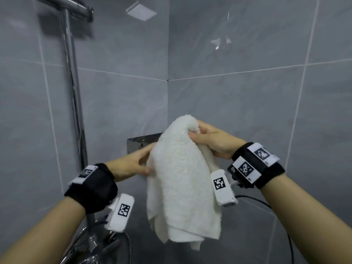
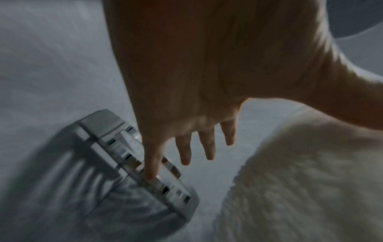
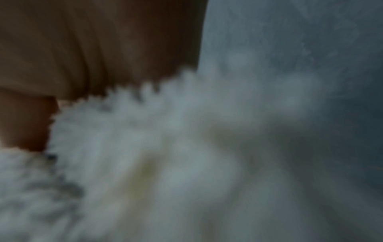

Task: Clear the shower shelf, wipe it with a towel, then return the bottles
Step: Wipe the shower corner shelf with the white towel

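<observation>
Grey tiled walls meet in a corner straight ahead of both hands, and that is where the work is. The right hand (image 1: 211, 141) grips the bunched top of a white towel (image 1: 182, 180), fingers curled round it, so the cloth hangs in loose folds below. The left hand (image 1: 133, 164) lies flat against the towel's near side with fingers straight; from the left wrist view those fingers (image 2: 185, 152) are spread and held just beside the cloth, pinching nothing.

Just beyond the left fingertips, mostly behind the towel, sits the chrome shower shelf (image 1: 142, 142), fixed in the corner. What shows of it carries no bottles, so I judge the clearing done and the wiping about to start. To do it well, the person would gather the hanging cloth into a pad, so no loose tail drags, and press it along the slotted bottom and into the corner.

Further left of the left hand stands the shower riser pipe (image 1: 73, 92), with blurred tap fittings low beneath that wrist.

Most of the shelf is hidden by the towel. No bottles appear anywhere. The right wrist view is a blur of towel and skin.
</observation>
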